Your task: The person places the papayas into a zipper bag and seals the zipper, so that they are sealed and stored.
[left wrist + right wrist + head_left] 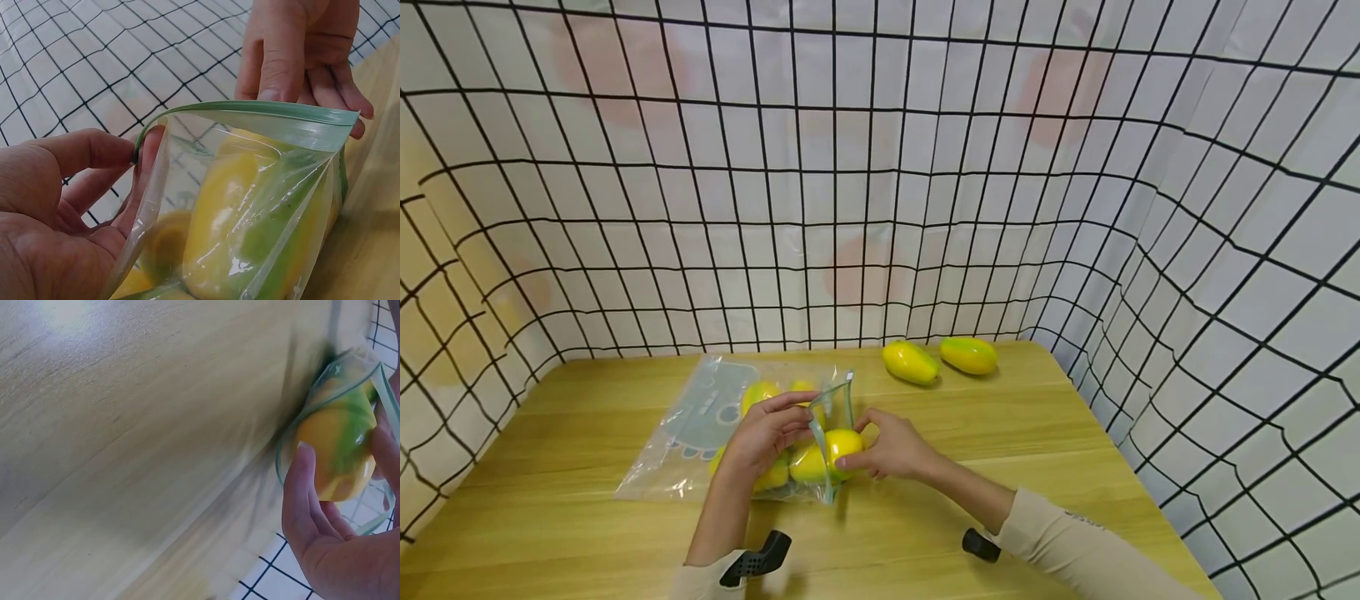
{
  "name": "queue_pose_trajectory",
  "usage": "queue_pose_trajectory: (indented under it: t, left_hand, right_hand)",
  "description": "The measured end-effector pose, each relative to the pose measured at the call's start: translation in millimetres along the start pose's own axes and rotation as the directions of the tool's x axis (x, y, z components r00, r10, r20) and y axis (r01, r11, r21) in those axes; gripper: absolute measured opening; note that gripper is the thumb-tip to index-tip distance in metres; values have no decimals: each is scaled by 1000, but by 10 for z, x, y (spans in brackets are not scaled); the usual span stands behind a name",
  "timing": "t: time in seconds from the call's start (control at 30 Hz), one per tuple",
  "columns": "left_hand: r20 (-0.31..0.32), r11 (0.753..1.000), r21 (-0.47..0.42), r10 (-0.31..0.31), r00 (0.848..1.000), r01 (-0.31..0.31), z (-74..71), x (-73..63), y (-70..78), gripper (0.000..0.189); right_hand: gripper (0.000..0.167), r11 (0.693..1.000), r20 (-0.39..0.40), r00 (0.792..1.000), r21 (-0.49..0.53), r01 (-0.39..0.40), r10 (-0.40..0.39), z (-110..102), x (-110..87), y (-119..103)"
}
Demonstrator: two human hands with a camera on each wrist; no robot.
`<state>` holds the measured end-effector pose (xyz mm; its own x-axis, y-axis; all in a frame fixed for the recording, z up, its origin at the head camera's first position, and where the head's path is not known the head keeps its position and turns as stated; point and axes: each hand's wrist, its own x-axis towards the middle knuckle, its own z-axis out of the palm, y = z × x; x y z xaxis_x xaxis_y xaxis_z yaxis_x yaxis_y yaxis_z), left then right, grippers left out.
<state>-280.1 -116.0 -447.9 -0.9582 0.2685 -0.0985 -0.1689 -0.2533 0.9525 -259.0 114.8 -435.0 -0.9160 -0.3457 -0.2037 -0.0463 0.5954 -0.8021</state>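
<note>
A clear zip bag with a pale blue print and a green zip edge lies on the table, its mouth toward the right. My left hand pinches the rim of that mouth, which stands spread apart in the left wrist view. A yellow-green mango lies partly inside the opening. My right hand holds its outer end between thumb and fingers. Several more yellow mangoes show through the plastic, partly covered by the left hand.
Two loose mangoes, a left one and a right one, lie at the back of the wooden table. Black netting over white sheeting encloses the table at the back and sides.
</note>
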Motion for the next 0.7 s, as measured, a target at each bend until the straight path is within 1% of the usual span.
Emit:
queue_pose_trajectory:
  t: [0.1,0.23,0.37,0.47,0.7]
  left_hand:
    - [-3,1000,15,6,1000,-6,6,2,4,34]
    - [-7,1000,26,8,1000,-8,10,10,7,34]
    - [-8,1000,20,5,1000,-5,8,14,-3,34]
    - [-8,1000,13,1,1000,-1,6,12,-16,34]
    - [-9,1000,25,0,1000,0,-7,8,-55,37]
  right_hand:
    - [54,1000,21,1000,28,-2,1,-2,-23,-17]
    - [50,996,58,998,92,-14,9,-25,-58,-49]
    - [46,989,92,996,146,-35,22,-34,-76,-78]
    - [44,985,116,993,168,-43,23,-11,-81,-80]
    - [44,979,122,992,199,-34,10,58,-71,-55]
